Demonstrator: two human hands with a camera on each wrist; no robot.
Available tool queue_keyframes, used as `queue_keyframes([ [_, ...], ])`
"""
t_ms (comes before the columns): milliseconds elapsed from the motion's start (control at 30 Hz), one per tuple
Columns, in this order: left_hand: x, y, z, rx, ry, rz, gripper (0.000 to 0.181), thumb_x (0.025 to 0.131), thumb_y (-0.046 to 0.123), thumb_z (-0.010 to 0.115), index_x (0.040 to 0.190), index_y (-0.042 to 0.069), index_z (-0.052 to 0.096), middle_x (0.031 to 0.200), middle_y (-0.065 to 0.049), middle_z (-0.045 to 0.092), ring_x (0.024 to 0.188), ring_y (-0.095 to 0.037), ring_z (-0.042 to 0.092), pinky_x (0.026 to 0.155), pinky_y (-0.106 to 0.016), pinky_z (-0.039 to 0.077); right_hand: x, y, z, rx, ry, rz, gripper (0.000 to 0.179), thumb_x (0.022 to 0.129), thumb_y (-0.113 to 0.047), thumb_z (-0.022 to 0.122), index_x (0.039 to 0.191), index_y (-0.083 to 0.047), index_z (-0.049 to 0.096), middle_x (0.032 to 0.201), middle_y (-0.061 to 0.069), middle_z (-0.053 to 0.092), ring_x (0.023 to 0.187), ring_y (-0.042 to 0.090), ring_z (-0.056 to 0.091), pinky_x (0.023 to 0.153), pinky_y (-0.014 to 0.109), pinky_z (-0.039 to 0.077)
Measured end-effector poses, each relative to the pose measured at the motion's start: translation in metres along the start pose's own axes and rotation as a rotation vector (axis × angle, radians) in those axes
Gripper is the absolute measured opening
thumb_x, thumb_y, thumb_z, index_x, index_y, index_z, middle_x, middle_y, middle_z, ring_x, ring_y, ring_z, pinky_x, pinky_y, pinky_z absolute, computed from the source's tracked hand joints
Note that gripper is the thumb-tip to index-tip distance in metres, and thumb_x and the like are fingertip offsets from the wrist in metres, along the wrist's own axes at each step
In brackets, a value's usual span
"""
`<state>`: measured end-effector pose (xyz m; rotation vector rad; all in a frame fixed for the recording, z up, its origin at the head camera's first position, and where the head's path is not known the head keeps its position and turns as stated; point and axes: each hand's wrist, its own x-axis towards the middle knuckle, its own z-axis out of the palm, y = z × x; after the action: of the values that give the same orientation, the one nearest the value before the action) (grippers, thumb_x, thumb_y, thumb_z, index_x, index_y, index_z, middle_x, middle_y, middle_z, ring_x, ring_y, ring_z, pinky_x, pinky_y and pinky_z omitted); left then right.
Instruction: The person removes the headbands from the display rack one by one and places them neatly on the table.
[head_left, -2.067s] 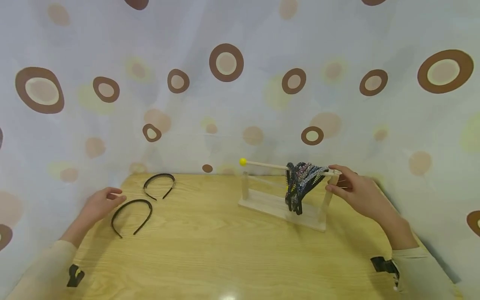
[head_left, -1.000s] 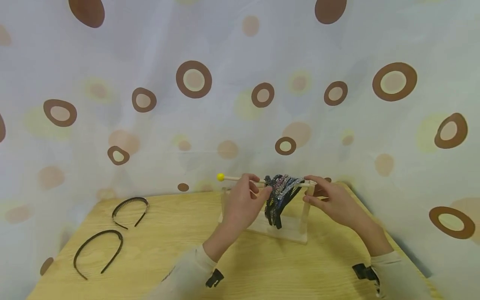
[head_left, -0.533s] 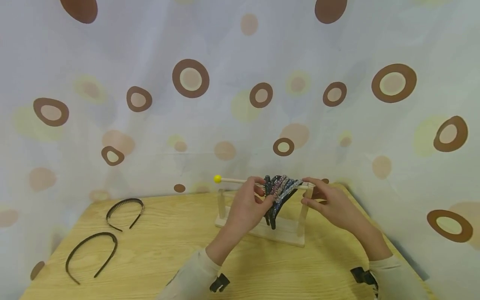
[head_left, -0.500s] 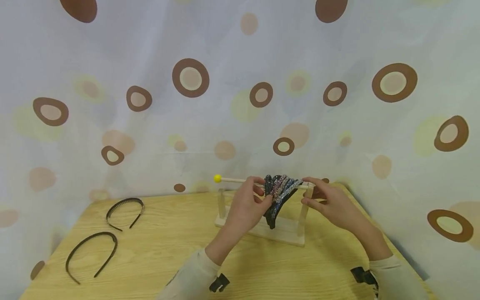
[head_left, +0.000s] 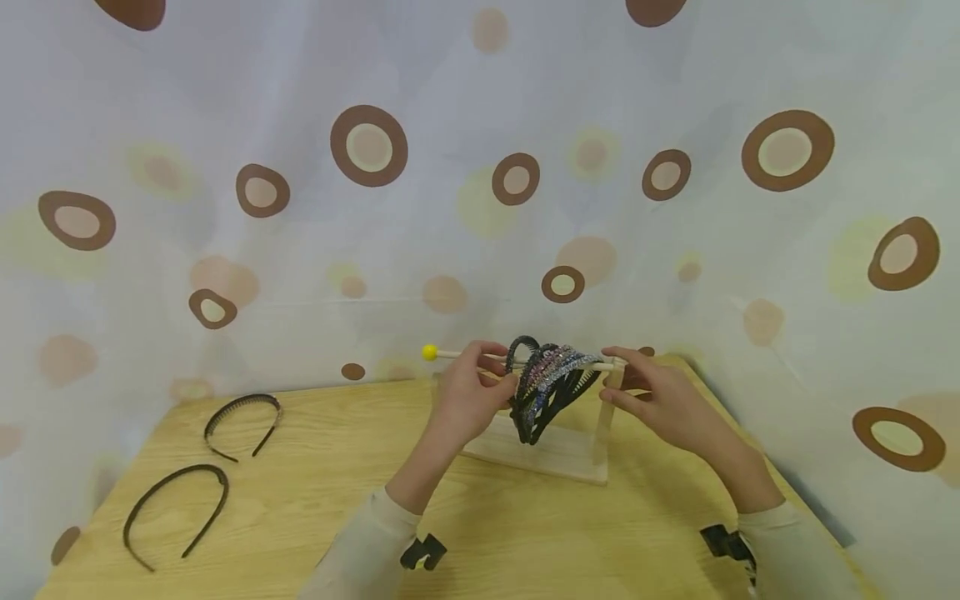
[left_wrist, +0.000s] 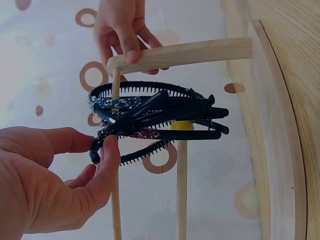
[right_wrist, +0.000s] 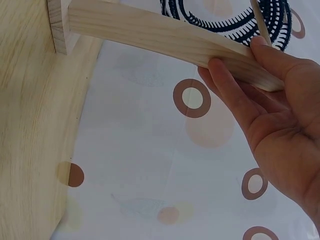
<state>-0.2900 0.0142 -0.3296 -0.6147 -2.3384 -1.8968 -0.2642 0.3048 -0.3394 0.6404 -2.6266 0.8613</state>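
A bunch of black toothed headbands point(head_left: 557, 371), several with glittery sequins, hangs on the rod of a small wooden stand point(head_left: 555, 454). My left hand point(head_left: 467, 396) pinches the leftmost headband point(head_left: 522, 342) between thumb and fingers; its arch rises above the rod, apart from the others. In the left wrist view, the fingertips are at the sequined arch, and the headbands' ends overlap each other. My right hand point(head_left: 667, 398) grips the top of the stand's right post point(right_wrist: 165, 37), with the thumb on one side and fingers on the other.
Two black headbands, a toothed one point(head_left: 242, 402) and a plain-looking one point(head_left: 174, 477), lie on the left of the wooden table point(head_left: 337, 483). A yellow ball point(head_left: 429, 352) caps the rod's left end. A dotted curtain point(head_left: 435, 225) hangs behind the table.
My left hand has come from beside the loose headbands to the stand and taken hold of a headband, drawing its arch up and left from the bunch. The right hand keeps its grip.
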Motion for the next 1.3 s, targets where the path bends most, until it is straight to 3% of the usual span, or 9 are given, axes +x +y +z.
queue_keyframes([
  [300, 0.007, 0.001, 0.002, -0.037, -0.007, -0.038, 0.041, 0.091, 0.003, 0.072, 0.129, 0.005, 0.058, 0.103, -0.014, 0.059, 0.083, -0.024, 0.068, 0.065, -0.034, 0.061, -0.001, 0.001, -0.004, 0.007, -0.010, 0.007, 0.058, 0.099, -0.024, 0.070, 0.149, -0.006, 0.047, 0.103, 0.000, 0.074, 0.101, 0.028, 0.071, 0.084, 0.051, 0.057],
  [567, 0.016, 0.007, -0.015, -0.075, 0.023, 0.003, 0.043, 0.091, 0.003, 0.075, 0.129, 0.006, 0.055, 0.105, -0.016, 0.057, 0.087, -0.028, 0.068, 0.068, -0.037, 0.061, 0.006, 0.001, -0.002, 0.053, 0.013, -0.008, 0.058, 0.097, -0.022, 0.073, 0.148, -0.009, 0.049, 0.103, 0.000, 0.072, 0.102, 0.025, 0.071, 0.087, 0.049, 0.056],
  [800, 0.013, -0.004, -0.014, -0.142, 0.014, -0.031, 0.044, 0.091, 0.002, 0.075, 0.130, 0.006, 0.053, 0.105, -0.017, 0.055, 0.087, -0.031, 0.067, 0.070, -0.040, 0.061, 0.001, 0.004, -0.003, 0.042, -0.018, -0.007, 0.055, 0.098, -0.023, 0.071, 0.147, -0.011, 0.049, 0.099, -0.002, 0.070, 0.101, 0.024, 0.071, 0.086, 0.047, 0.057],
  [1067, 0.018, -0.002, -0.031, -0.201, -0.003, -0.055, 0.044, 0.093, 0.000, 0.073, 0.129, 0.008, 0.051, 0.110, -0.019, 0.051, 0.093, -0.033, 0.062, 0.076, -0.042, 0.061, 0.011, 0.001, -0.008, 0.038, -0.027, 0.029, 0.055, 0.099, -0.025, 0.071, 0.148, -0.011, 0.049, 0.101, 0.000, 0.070, 0.104, 0.028, 0.070, 0.089, 0.050, 0.055],
  [1300, 0.008, -0.012, -0.039, -0.215, 0.013, -0.053, 0.044, 0.089, -0.003, 0.075, 0.124, 0.006, 0.049, 0.109, -0.018, 0.050, 0.091, -0.030, 0.060, 0.078, -0.043, 0.060, 0.003, 0.002, 0.000, 0.050, -0.007, 0.007, 0.047, 0.097, -0.020, 0.073, 0.139, -0.012, 0.054, 0.099, 0.000, 0.071, 0.101, 0.028, 0.071, 0.085, 0.048, 0.057],
])
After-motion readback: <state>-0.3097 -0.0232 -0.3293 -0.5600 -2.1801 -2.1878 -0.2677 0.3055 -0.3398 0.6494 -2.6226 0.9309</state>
